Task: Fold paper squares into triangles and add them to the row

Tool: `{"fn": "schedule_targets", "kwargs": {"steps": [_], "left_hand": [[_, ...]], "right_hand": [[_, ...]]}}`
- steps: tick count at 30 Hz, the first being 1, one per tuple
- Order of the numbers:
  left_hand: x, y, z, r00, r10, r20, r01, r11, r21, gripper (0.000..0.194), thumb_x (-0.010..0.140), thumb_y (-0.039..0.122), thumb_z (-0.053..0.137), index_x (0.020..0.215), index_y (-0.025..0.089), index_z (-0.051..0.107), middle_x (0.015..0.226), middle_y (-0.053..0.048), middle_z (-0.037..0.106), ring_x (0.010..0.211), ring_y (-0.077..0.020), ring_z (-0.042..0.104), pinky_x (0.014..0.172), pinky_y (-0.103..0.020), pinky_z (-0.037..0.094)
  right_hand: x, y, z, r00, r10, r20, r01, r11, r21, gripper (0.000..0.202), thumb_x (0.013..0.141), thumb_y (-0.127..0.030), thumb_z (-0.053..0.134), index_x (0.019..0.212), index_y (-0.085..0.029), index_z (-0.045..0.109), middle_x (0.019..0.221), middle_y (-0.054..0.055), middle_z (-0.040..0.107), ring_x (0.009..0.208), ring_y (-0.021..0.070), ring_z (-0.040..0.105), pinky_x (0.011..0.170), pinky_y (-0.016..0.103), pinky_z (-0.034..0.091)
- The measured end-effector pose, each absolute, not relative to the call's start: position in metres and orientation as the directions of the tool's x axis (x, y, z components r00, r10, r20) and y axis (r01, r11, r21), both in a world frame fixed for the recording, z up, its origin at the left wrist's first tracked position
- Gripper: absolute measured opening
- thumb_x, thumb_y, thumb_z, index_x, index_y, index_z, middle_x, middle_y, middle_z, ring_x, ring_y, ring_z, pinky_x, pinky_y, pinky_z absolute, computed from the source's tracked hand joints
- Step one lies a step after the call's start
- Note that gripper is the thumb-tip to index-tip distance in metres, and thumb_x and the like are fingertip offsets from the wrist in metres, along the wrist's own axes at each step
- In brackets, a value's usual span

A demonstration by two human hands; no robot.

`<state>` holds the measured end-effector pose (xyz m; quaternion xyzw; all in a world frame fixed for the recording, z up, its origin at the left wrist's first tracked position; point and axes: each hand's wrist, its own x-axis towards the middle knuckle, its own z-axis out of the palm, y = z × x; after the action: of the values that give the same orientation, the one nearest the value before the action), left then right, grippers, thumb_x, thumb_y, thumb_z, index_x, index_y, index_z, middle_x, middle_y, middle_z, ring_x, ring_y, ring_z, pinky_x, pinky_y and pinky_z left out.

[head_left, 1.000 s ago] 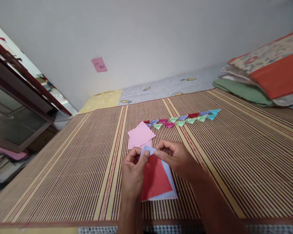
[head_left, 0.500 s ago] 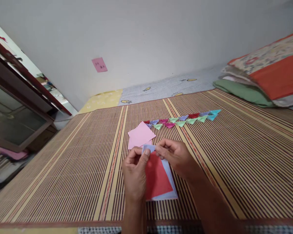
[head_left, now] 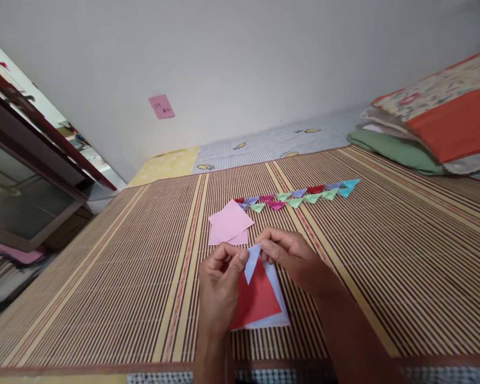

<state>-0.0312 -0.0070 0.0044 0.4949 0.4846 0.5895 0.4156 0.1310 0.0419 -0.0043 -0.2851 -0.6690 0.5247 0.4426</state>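
Note:
A small piece of pale blue paper, now showing as a triangle with one point downward, is held between my two hands. My left hand is closed, pinching its left corner between thumb and fingers. The fingertips of my right hand pinch the right corner. Under the hands lie a red paper sheet and pale blue sheets stacked below it. Beyond them, pink square sheets overlap on the mat. Small folded paper triangles in several colours form two rows behind the pink sheets.
A striped bamboo mat covers the bed. Folded bedding with a green cushion is piled at the far right. A pink note is stuck on the wall. A glass-fronted cabinet stands at the left.
The pale blue paper has turned from a blunt flap into a triangle with its point down. My right fingertips have shifted slightly to the right, and both hands keep their pinch.

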Motion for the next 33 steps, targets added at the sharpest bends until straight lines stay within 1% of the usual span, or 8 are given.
{"fn": "schedule_targets", "kwargs": {"steps": [4, 7, 13, 17, 21, 27, 30, 33], "left_hand": [[-0.025, -0.007, 0.0, -0.288, 0.921, 0.262, 0.092, -0.246, 0.965, 0.024, 0.09, 0.034, 0.07, 0.072, 0.018, 0.064, 0.065, 0.003, 0.056, 0.063, -0.0117, 0.049, 0.062, -0.023, 0.04], [-0.022, -0.007, -0.003, -0.336, 0.889, 0.312, 0.18, -0.265, 0.947, 0.025, 0.091, 0.034, 0.069, 0.072, 0.019, 0.063, 0.064, 0.004, 0.054, 0.06, -0.0116, 0.047, 0.06, -0.024, 0.039], [-0.022, -0.008, -0.003, -0.272, 0.898, 0.345, 0.218, -0.291, 0.931, 0.026, 0.095, 0.034, 0.064, 0.074, 0.02, 0.06, 0.065, 0.004, 0.055, 0.061, -0.0126, 0.048, 0.06, -0.025, 0.04], [-0.019, -0.008, -0.001, -0.286, 0.887, 0.363, 0.268, -0.29, 0.919, 0.026, 0.094, 0.033, 0.064, 0.072, 0.02, 0.059, 0.06, 0.005, 0.052, 0.056, -0.0121, 0.046, 0.056, -0.025, 0.037], [-0.015, -0.008, 0.0, -0.334, 0.85, 0.407, 0.339, -0.294, 0.894, 0.027, 0.093, 0.033, 0.066, 0.07, 0.02, 0.06, 0.058, 0.005, 0.051, 0.053, -0.0118, 0.044, 0.054, -0.026, 0.034], [-0.015, -0.008, -0.002, -0.301, 0.898, 0.32, 0.18, -0.276, 0.944, 0.029, 0.093, 0.035, 0.066, 0.07, 0.02, 0.058, 0.063, 0.003, 0.052, 0.058, -0.0124, 0.046, 0.058, -0.025, 0.038], [-0.016, -0.006, -0.002, -0.293, 0.903, 0.315, 0.18, -0.271, 0.945, 0.029, 0.093, 0.035, 0.066, 0.07, 0.02, 0.058, 0.062, 0.004, 0.051, 0.057, -0.0116, 0.045, 0.057, -0.024, 0.038], [-0.019, -0.005, 0.002, -0.204, 0.945, 0.255, 0.143, -0.229, 0.963, 0.028, 0.092, 0.034, 0.067, 0.07, 0.019, 0.06, 0.062, 0.003, 0.054, 0.059, -0.0116, 0.048, 0.058, -0.024, 0.039]], "right_hand": [[0.117, 0.039, -0.003, -0.411, 0.875, 0.257, -0.037, 0.265, -0.963, 0.027, 0.091, -0.034, 0.064, 0.072, -0.019, 0.055, 0.066, -0.005, 0.046, 0.063, 0.0116, 0.041, 0.057, 0.025, 0.033], [0.114, 0.036, -0.002, -0.382, 0.878, 0.288, 0.004, 0.314, -0.95, 0.026, 0.094, -0.031, 0.06, 0.072, -0.018, 0.056, 0.066, -0.004, 0.048, 0.064, 0.0121, 0.044, 0.059, 0.026, 0.034], [0.118, 0.038, -0.002, -0.381, 0.857, 0.346, -0.003, 0.373, -0.928, 0.031, 0.099, -0.031, 0.052, 0.071, -0.019, 0.054, 0.064, -0.004, 0.051, 0.061, 0.0117, 0.048, 0.06, 0.026, 0.036], [0.114, 0.039, -0.001, -0.299, 0.875, 0.381, 0.054, 0.415, -0.908, 0.025, 0.095, -0.029, 0.058, 0.072, -0.019, 0.053, 0.063, -0.006, 0.043, 0.059, 0.011, 0.042, 0.055, 0.025, 0.032], [0.113, 0.038, -0.002, -0.255, 0.874, 0.414, 0.107, 0.451, -0.886, 0.024, 0.095, -0.022, 0.053, 0.071, -0.019, 0.053, 0.062, -0.006, 0.042, 0.058, 0.0109, 0.04, 0.055, 0.026, 0.031], [0.115, 0.038, -0.003, -0.272, 0.874, 0.403, -0.053, 0.405, -0.913, 0.032, 0.1, -0.03, 0.048, 0.071, -0.019, 0.053, 0.063, -0.004, 0.049, 0.06, 0.0115, 0.047, 0.058, 0.025, 0.037], [0.113, 0.038, -0.003, -0.225, 0.879, 0.421, -0.026, 0.426, -0.904, 0.027, 0.096, -0.03, 0.058, 0.072, -0.018, 0.056, 0.064, -0.005, 0.048, 0.06, 0.011, 0.044, 0.058, 0.025, 0.036], [0.113, 0.038, -0.005, -0.181, 0.889, 0.42, -0.001, 0.427, -0.904, 0.028, 0.096, -0.027, 0.055, 0.069, -0.019, 0.053, 0.062, -0.005, 0.045, 0.057, 0.0105, 0.041, 0.055, 0.025, 0.033]]}}
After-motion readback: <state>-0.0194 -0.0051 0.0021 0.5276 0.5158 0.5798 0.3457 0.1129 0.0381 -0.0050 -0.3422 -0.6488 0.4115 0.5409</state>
